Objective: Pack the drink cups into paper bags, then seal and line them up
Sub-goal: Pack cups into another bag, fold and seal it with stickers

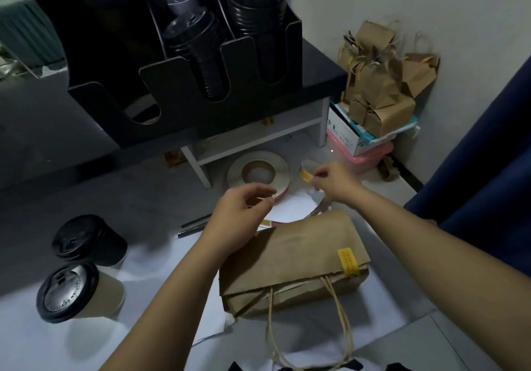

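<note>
Right hand [330, 181] fingers pinch yellow seal sticker [305, 176] just beyond paper bag [293, 258]; left hand [241, 215] fingers pinch sticker roll liner [278, 197]; bag below both, long axis left-right, unsealed left end nearer left hand.

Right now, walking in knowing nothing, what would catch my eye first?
Two bare arms meet at the middle: the right grip pinches a small yellow sticker, and the left grip holds the strip from the sticker roll lying just beyond. Nearer the camera lies a folded brown paper bag, one yellow seal already on its right end, and two lidded cups stand at the lower left.
</note>
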